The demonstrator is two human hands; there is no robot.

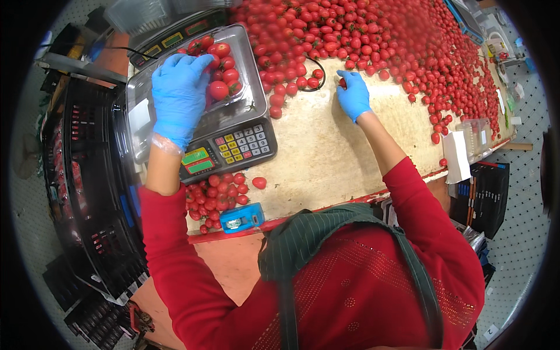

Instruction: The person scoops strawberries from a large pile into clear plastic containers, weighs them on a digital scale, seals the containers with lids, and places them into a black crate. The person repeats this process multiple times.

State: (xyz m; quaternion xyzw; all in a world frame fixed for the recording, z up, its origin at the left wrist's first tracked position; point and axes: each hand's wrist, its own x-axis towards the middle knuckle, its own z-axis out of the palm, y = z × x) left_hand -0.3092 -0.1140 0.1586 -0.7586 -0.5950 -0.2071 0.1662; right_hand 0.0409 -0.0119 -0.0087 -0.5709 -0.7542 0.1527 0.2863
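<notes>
My left hand (179, 98), in a blue glove, reaches over a clear plastic container (225, 105) of cherry tomatoes (218, 90) on the steel pan (258, 94) of a digital weighing scale (227, 151). Its fingers bend down at the tomatoes; whether they grip one is hidden by the glove. Out over the bare tabletop, my right hand (353, 95), gloved in blue too, has a cherry tomato (342, 82) between thumb and fingers, partly covered. Just beyond that hand spreads a large heap of cherry tomatoes (332, 37).
Below the scale lie a small tomato pile (218, 192) and a blue tape dispenser (242, 217). A black cable (323, 75) loops by the heap. Black crates (94, 183) stand at left. A second scale (179, 37) and stacked clear containers (138, 15) sit behind. White paper (456, 156) overhangs the right edge.
</notes>
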